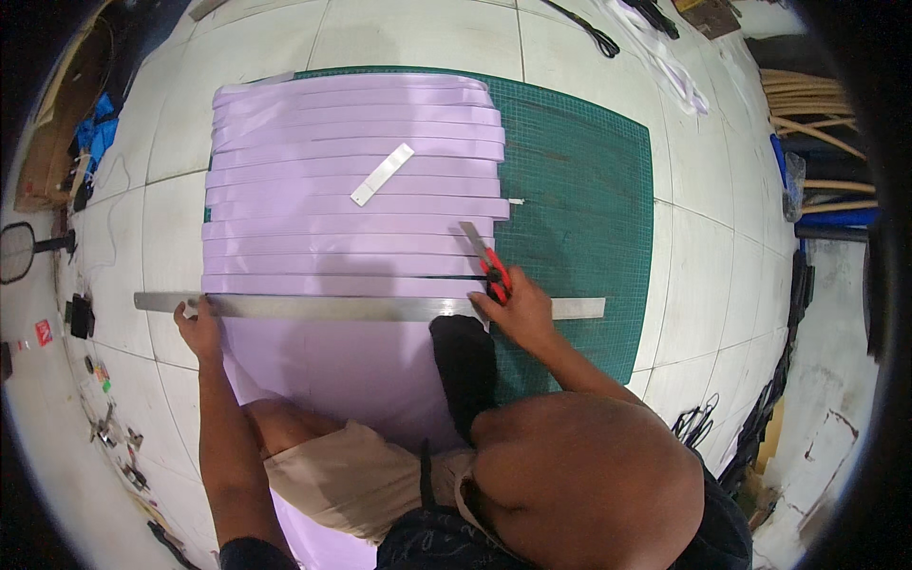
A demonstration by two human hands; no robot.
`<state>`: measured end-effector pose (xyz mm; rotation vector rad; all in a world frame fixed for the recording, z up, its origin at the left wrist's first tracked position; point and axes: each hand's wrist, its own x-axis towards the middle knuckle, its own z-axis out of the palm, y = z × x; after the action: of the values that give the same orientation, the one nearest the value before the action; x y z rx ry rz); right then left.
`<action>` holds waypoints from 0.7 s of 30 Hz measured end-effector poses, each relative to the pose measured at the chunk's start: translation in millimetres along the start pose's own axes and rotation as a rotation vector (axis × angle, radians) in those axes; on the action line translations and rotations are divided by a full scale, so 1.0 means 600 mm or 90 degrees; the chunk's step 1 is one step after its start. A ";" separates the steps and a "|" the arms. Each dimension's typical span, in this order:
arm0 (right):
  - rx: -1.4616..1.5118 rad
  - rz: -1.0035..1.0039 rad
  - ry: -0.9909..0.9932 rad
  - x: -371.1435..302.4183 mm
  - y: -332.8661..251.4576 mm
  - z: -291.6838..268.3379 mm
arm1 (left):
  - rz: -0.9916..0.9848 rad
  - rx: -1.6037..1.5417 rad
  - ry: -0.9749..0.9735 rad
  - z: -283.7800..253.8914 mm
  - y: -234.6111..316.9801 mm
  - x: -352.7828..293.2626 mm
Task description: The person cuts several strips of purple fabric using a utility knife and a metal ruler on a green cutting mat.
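Observation:
A long steel ruler [332,308] lies across a lilac sheet [332,361], on a green cutting mat [579,218]. Beyond the ruler, the sheet is cut into several parallel strips [313,233] lying side by side. My left hand [199,332] grips the ruler near its left end, with thumb and fingers bent at its edge. In my right hand [524,309] is a red-handled utility knife [498,274], its blade pointing away and up over the strips. The fingers of that hand rest by the ruler. My black-socked foot [464,370] has its toes at the ruler's near edge.
A short white strip [383,175] lies slantwise on the lilac strips. White floor tiles [703,275] surround the mat. Black-handled scissors [600,42] and white cloth [665,66] lie at the far right. Small tools [119,437] are scattered on the left.

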<state>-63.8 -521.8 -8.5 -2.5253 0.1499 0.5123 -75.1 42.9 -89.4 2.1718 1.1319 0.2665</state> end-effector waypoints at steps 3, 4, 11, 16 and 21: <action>-0.001 0.014 0.016 0.013 -0.038 0.020 | 0.140 0.252 0.044 -0.031 -0.038 0.029; 0.011 0.032 0.017 0.014 -0.039 0.025 | 0.204 0.392 0.058 -0.033 -0.039 0.030; 0.093 0.072 0.074 0.002 -0.033 0.029 | 0.018 0.383 0.100 0.010 0.070 -0.026; 0.135 0.019 0.076 -0.008 -0.047 0.037 | 0.127 0.378 0.038 -0.004 0.071 -0.012; 0.163 0.011 0.072 -0.007 -0.037 0.051 | 0.243 0.304 0.059 0.003 0.063 -0.008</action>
<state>-73.0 -486.9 -19.4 -2.3041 0.2633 0.3330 -52.5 22.9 -66.2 2.8272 0.8837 0.2873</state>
